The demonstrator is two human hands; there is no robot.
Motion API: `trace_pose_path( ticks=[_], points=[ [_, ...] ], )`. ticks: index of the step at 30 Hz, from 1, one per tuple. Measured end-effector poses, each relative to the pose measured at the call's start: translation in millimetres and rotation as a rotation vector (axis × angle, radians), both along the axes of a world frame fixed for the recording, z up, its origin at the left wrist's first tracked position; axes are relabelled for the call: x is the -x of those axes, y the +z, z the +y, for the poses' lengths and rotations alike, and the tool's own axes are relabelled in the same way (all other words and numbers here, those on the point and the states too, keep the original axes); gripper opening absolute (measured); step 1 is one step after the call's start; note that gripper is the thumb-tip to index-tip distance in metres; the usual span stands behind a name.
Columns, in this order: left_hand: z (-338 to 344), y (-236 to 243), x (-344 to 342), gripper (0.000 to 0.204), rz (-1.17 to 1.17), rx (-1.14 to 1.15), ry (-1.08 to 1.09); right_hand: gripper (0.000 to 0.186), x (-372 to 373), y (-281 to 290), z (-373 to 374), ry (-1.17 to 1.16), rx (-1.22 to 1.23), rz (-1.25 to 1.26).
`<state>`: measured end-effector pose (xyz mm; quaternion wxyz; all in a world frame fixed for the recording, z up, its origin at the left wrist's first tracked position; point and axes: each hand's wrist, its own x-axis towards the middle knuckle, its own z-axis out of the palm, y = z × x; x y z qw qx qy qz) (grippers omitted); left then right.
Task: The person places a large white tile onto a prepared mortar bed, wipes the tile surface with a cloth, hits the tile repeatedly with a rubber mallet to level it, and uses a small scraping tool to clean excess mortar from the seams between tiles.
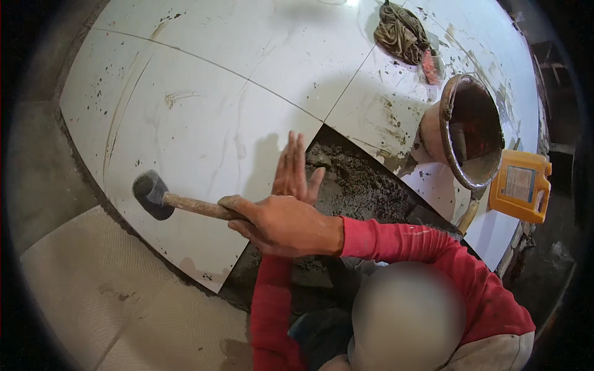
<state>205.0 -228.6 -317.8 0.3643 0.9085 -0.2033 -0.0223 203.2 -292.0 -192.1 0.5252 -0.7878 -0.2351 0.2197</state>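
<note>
My left hand (pixel 291 167) rests on a large white marbled tile (pixel 216 142) beside its right edge, fingers stretched out and pointing away from me. In front of it my right hand (pixel 284 226) grips the wooden handle of a black-headed mallet (pixel 150 193), whose head is over the tile at the left. Right of my left hand is an uncovered patch of dark, wet mortar (pixel 365 188), bordered by white tiles and partly hidden by my red-sleeved arms.
At the right are a mortar-smeared bucket (pixel 436 136), a yellow jerrycan (pixel 520 185) and a wooden-handled tool (pixel 468 219). A crumpled cloth (pixel 399 34) lies at the back with a small pinkish packet (pixel 432 67). Beige tiles (pixel 117 297) fill the lower left. A blurred head shape (pixel 408 315) covers the bottom right.
</note>
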Motion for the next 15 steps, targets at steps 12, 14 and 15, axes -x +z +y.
trace_pose_path(
  ticks=[12, 14, 15],
  points=[
    [188, -27, 136, 0.058, -0.047, -0.570, 0.863, 0.045, -4, -36, 7, -0.110, -0.007, -0.416],
    [200, -36, 152, 0.059, -0.048, -0.542, 0.964, 0.045, -1, -67, 5, -0.040, 0.035, -0.382],
    [202, -36, 156, 0.060, -0.062, -0.511, 1.009, 0.044, 0, -73, 5, 0.015, 0.132, -0.375]
  ],
)
